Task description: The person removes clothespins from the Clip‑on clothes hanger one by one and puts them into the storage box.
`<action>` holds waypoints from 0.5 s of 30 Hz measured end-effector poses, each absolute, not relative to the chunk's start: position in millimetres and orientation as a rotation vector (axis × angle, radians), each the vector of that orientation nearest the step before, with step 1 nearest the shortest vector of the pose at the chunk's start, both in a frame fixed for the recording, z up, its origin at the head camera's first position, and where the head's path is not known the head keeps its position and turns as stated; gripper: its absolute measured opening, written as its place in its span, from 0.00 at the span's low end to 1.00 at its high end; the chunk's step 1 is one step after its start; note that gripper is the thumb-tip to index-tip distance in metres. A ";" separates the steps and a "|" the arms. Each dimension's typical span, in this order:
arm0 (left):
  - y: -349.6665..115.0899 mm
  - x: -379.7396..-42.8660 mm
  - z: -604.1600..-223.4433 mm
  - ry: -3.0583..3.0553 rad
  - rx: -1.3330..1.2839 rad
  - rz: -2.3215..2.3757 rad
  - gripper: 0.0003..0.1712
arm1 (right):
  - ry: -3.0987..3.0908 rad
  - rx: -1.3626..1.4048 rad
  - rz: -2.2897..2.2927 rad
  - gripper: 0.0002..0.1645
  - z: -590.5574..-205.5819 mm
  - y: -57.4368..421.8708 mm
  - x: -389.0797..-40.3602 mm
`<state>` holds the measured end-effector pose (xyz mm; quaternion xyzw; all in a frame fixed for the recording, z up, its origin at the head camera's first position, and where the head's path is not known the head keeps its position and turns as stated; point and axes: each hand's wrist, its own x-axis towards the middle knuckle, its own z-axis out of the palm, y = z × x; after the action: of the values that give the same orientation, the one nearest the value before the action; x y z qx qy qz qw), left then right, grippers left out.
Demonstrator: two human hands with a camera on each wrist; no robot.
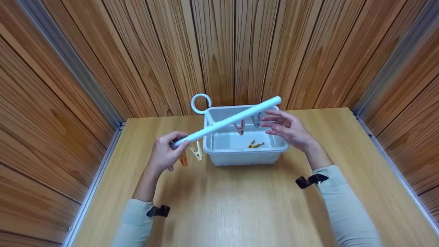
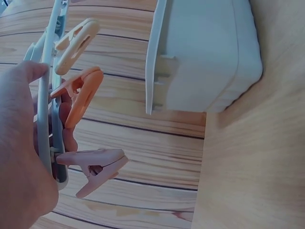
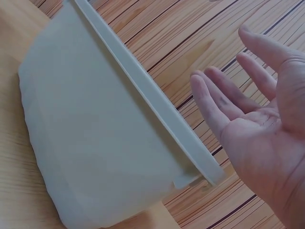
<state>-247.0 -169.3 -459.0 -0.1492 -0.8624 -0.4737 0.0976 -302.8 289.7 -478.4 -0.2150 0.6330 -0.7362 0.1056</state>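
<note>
My left hand (image 1: 167,151) grips the lower end of a light blue clip hanger (image 1: 233,118), a bar with a ring on top, which slants up to the right across the bin. Cream (image 2: 78,45), orange (image 2: 83,95) and mauve clips (image 2: 95,167) dangle from the bar by my left hand. Farther along hang a pink clip (image 1: 240,128) and a grey clip (image 1: 256,120). Below the bar's raised end, my right hand (image 1: 288,128) is over the bin's right side, fingers spread and holding nothing. A yellow clip (image 1: 254,145) lies inside the bin.
The pale grey plastic bin (image 1: 245,159) stands at the back middle of the wooden table (image 1: 226,206). Wood-plank walls (image 1: 219,51) rise behind and on both sides, with metal rails (image 1: 92,185) along the table's side edges.
</note>
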 end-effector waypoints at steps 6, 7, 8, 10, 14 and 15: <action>-162.2 -245.1 -458.4 -2.572 -0.479 -1.422 0.11 | 1.816 -0.648 -2.200 0.26 -478.5 289.3 -298.6; -161.1 -244.9 -457.9 -2.570 -0.484 -1.422 0.11 | 1.801 -0.665 -2.205 0.25 -478.7 289.6 -298.1; -160.1 -244.7 -457.4 -2.568 -0.488 -1.423 0.11 | 1.781 -0.689 -2.213 0.25 -479.0 290.0 -297.5; -158.0 -244.3 -456.6 -2.563 -0.501 -1.420 0.11 | 1.749 -0.720 -2.227 0.26 -479.9 290.6 -296.1; -153.5 -244.3 -456.8 -2.551 -0.525 -1.418 0.11 | 1.719 -0.735 -2.249 0.26 -481.4 290.9 -293.3; -152.5 -244.4 -457.2 -2.548 -0.531 -1.417 0.11 | 1.713 -0.732 -2.256 0.26 -481.6 290.7 -292.6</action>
<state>-244.4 -152.5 -457.2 -0.1784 -0.8564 -0.4763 0.0888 -292.6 290.7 -481.6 -0.2489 0.5820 -0.7666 0.1079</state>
